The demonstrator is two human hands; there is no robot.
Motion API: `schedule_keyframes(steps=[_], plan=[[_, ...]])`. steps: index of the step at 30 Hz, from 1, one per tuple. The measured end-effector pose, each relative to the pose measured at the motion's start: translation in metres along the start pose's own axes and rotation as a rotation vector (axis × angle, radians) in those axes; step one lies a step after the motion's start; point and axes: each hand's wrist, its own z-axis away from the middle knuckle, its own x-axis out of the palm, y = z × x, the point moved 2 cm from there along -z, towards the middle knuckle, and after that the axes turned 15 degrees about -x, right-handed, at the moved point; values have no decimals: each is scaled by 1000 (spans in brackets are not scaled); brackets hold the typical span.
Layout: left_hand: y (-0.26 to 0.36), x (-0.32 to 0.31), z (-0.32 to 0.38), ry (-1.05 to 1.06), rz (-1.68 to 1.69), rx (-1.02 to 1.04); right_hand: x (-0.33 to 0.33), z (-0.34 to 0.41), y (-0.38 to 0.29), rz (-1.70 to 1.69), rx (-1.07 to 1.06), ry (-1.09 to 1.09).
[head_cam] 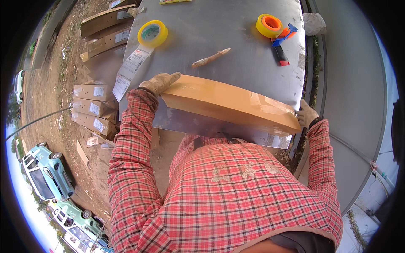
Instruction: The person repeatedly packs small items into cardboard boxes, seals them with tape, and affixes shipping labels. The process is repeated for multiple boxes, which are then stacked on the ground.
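A long cardboard box [227,98] lies crosswise on the near part of a metal-topped table [202,28], with clear tape shining along its right end. My left hand [159,83], in a soiled work glove, grips the box's left end from above. At the opposite end, my right hand [306,114], gloved as well, holds against the box's end face; its fingertips are partly hidden. Beyond the box lies a whittled stick or root [211,58]. Left of that, a roll of tape [152,33] touches a strip of printed labels [131,72] that hangs over the table's left edge.
At the far right sit an orange-cored tape roll [269,26] and a blue-and-orange tape dispenser [282,39] with a black-and-red handle. Labelled cardboard boxes [95,107] are stacked on the ground to the left. A grey panel [351,79] stands along the right; parked cars [47,172] are lower left.
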Motion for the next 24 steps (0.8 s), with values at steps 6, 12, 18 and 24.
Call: schedule_keyframes(steps=[6,12,18,24], plan=[[-105,18,62,520,904,629,56,123,-40,615,-310,-597],[-141,57,76,1170,21,657,252,140,-179,1259,-1575,-464],[-150,108,78,1182,-50,610,361,-2,-139,1430,-1594,-625],[-104,121,100,1381,73,656,326,65,-159,-38,-786,-913]])
